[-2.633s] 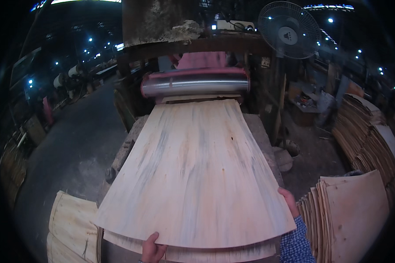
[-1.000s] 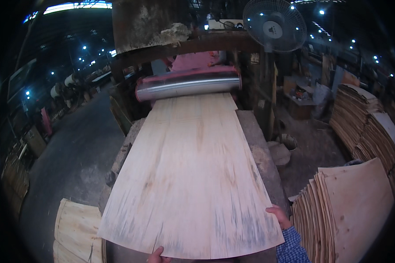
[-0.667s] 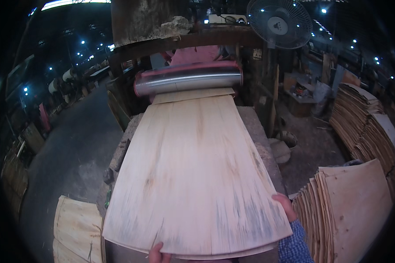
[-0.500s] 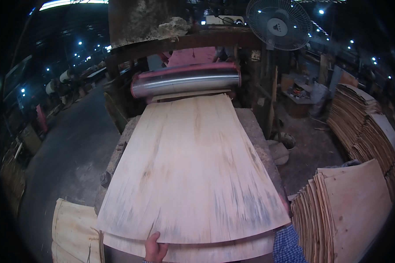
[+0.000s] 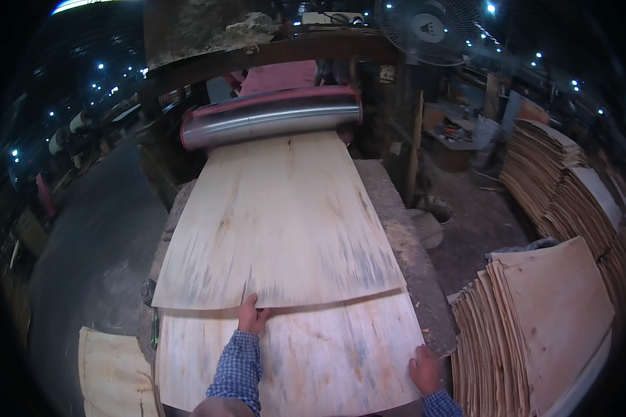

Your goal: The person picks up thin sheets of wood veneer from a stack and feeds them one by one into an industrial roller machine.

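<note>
A large pale wood veneer sheet [image 5: 278,222], streaked grey near its front edge, lies with its far end at a shiny roller [image 5: 271,119]. My left hand [image 5: 252,316] is closed on the front edge of this sheet, thumb on top. Beneath it a second veneer sheet [image 5: 313,358] shows, reaching nearer to me. At the right edge of that lower sheet is my right hand [image 5: 424,368], its fingers curled closed at the edge. How far its fingers go under the sheet is hidden.
Upright veneer sheets [image 5: 549,306] stand at the near right, with taller veneer stacks [image 5: 560,181] behind. Another veneer piece [image 5: 115,368] sits at the near left. A fan [image 5: 430,29] hangs above the machine frame. A person in pink [image 5: 275,78] is behind the roller.
The upper sheet has moved away from me to the roller, baring more of the lower sheet. My left hand went forward with it. My right hand now shows at the lower sheet's right edge.
</note>
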The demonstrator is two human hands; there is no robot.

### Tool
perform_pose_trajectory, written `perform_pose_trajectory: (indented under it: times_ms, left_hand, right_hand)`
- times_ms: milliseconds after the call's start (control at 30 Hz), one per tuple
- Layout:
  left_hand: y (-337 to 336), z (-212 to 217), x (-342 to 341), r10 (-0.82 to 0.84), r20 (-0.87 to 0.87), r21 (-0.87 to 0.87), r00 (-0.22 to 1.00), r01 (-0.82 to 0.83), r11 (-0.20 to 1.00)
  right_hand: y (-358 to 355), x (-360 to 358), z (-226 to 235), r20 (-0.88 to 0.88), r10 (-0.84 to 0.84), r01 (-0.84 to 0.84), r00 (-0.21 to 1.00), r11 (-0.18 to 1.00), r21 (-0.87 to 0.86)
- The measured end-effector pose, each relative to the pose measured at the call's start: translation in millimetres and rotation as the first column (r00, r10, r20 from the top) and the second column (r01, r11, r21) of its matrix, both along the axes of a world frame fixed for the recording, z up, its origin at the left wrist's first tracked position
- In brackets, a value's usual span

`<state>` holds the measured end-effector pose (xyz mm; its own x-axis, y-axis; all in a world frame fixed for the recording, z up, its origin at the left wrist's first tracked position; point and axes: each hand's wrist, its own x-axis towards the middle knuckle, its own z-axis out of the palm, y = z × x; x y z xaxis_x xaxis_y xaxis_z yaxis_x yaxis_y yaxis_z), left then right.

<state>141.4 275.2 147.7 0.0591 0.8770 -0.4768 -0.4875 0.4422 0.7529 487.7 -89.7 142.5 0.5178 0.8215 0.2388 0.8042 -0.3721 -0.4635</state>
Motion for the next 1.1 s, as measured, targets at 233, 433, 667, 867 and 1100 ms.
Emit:
perform_pose_trajectory:
  times_ms: [233, 433, 667, 867, 1100]
  left_hand:
    - [25.3, -16.8, 11.6, 0.033, 0.088, -0.155, 0.996, -0.019, 0.988]
    - [-165.9, 14.4, -48.8, -0.162, 0.055, -0.195, 0.985, 0.17, 0.966]
    - [-348.6, -39.9, -143.0, -0.125, 0.502, -0.331, 0.856, 0.323, 0.887]
    - [-343.0, 75.1, -90.6, 0.224, 0.55, 0.029, 0.805, -0.286, 0.958]
    - [-316.0, 30.9, -119.4, 0.162, 0.255, -0.076, 0.953, -0.148, 0.986]
  right_hand:
    - [13.8, 21.9, 10.9, -0.135, -0.095, 0.078, 0.986, 0.989, -0.122]
    - [29.6, 57.6, 35.7, -0.768, 0.0, -0.062, 0.64, 0.997, -0.052]
    - [88.0, 20.3, 156.5, -0.954, 0.239, -0.264, 0.184, 0.946, 0.186]
    - [67.6, 41.9, 157.6, -0.937, 0.337, -0.113, -0.092, 0.931, 0.346]
    - [50.4, 59.5, 59.8, -0.976, 0.143, -0.059, -0.166, 0.986, 0.154]
